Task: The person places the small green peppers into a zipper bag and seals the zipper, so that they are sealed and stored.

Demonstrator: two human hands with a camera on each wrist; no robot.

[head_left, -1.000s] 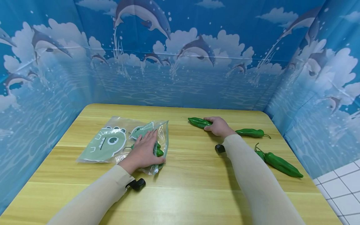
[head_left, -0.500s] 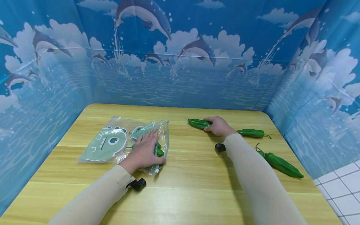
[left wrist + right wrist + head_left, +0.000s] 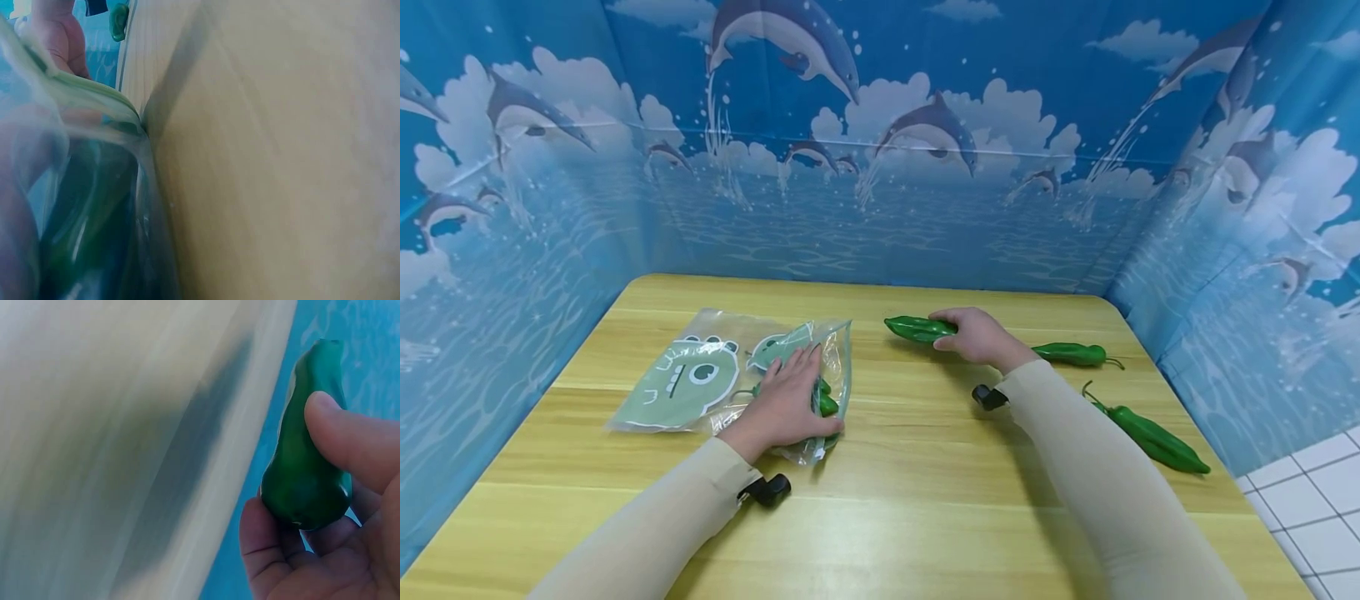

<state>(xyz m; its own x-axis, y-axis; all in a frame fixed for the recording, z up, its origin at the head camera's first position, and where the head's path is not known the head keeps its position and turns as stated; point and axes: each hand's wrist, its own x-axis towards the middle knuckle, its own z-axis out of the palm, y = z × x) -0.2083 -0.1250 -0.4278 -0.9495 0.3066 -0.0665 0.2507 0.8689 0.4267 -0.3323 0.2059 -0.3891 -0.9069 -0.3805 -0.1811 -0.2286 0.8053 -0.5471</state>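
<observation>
Fingers spread and fairly straight, my left hand [image 3: 781, 407] rests on a clear zip bag [image 3: 842, 354] with a green cartoon print. Green peppers [image 3: 827, 405] show inside it, partly under the hand; the left wrist view has a blurred green pepper [image 3: 87, 219] behind the plastic. To the right, my right hand [image 3: 977, 335] grips a long green pepper [image 3: 917, 328] just above the table. In the right wrist view, thumb and fingers close round that pepper [image 3: 309, 469], and its shadow falls on the wood apart from it.
Flat plastic with a one-eyed monster print [image 3: 688, 383] lies left of the left hand. Another green pepper [image 3: 1075, 355] lies behind the right wrist. A further pepper [image 3: 1157, 439] lies near the table's [image 3: 880, 517] right edge, beside a stem partly hidden by the sleeve. Dolphin-print curtains [image 3: 880, 225] surround the table.
My right hand has lifted its pepper slightly and moved it a little to the left. The left hand has stayed on the bag.
</observation>
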